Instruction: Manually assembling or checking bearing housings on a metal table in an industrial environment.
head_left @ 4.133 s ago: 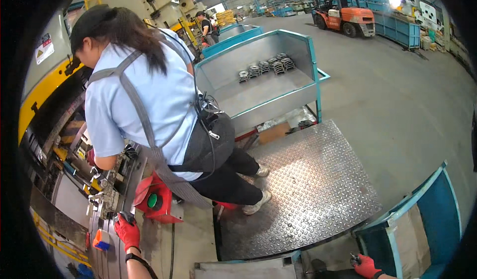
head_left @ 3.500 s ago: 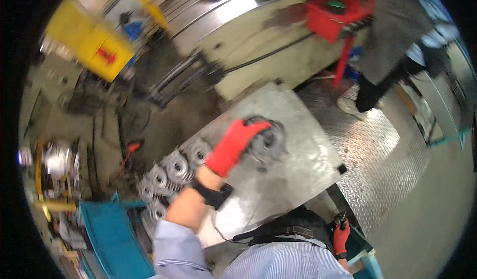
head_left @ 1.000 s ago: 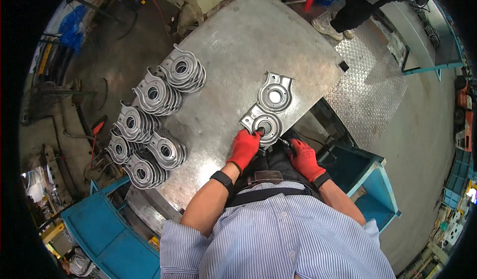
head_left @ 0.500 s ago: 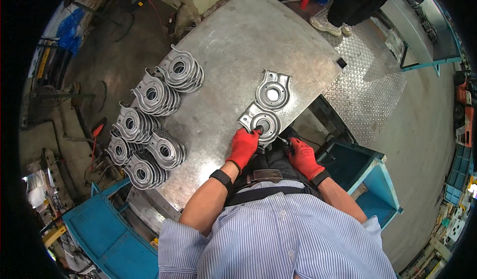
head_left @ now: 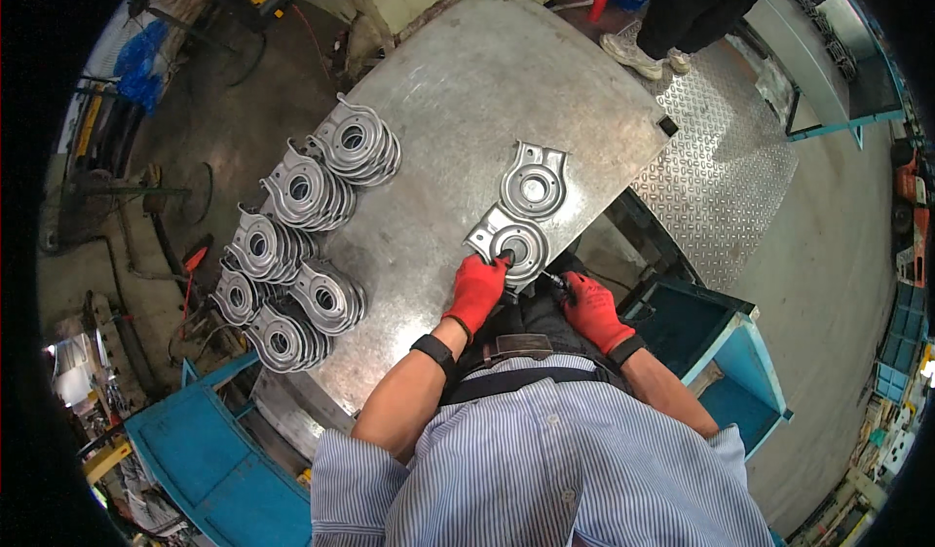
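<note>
My left hand (head_left: 479, 286), in a red glove with dark fingertips, is closed on the near left edge of a stamped metal bracket (head_left: 527, 238) with a round hole. That bracket lies at the table's near right edge. My right hand (head_left: 590, 309), gloved the same way, is closed round a slim dark tool (head_left: 559, 282) whose thin tip points at the bracket's rim. The tool's exact kind is too small to make out. Just beyond lies a second metal bracket (head_left: 535, 190), flat and touched by neither hand.
Several nested stacks of brackets (head_left: 326, 297) line the left side of the metal table (head_left: 438, 89). Blue metal bins (head_left: 209, 450) stand at lower left and right (head_left: 745, 352). A person (head_left: 672, 11) stands at the far right by a tread-plate floor (head_left: 721, 167).
Both hands keep almost the same place and grip. The view has shifted very slightly, and the other person's feet have moved a little to the left.
</note>
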{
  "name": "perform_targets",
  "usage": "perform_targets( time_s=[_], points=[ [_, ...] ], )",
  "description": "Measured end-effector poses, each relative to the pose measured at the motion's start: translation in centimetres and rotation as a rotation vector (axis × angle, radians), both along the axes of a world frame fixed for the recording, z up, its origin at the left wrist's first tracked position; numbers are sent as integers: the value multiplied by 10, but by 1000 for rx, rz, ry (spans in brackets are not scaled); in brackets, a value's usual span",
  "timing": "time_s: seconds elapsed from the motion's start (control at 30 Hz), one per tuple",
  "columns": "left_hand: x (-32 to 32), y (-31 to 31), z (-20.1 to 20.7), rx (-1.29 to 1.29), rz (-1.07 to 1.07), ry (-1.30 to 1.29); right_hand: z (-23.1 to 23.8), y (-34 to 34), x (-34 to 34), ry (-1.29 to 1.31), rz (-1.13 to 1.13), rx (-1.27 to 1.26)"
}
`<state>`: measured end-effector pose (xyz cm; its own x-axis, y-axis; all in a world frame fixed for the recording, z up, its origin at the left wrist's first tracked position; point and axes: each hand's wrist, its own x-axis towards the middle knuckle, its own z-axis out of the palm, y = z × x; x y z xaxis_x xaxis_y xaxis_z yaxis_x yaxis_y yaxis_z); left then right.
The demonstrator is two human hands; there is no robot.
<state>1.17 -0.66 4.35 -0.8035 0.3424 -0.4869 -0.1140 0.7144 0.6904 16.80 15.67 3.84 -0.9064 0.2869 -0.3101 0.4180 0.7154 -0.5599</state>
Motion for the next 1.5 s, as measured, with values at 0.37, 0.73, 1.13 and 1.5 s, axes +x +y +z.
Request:
perform_targets(
  time_s=[0.37,0.73,1.13,1.5],
  points=[
    [9,-9,-28,69,10,174,-8,8,0,115,-50,-13],
    [-10,-169,107,-113,285,564,-51,38,32,270,-188,-146],
    [-151,-414,136,-734,532,640,-23,47,3,137,-205,-256],
    [-172,-429,86,-770,472,529,-24,55,12,93,-214,-208]
  ],
)
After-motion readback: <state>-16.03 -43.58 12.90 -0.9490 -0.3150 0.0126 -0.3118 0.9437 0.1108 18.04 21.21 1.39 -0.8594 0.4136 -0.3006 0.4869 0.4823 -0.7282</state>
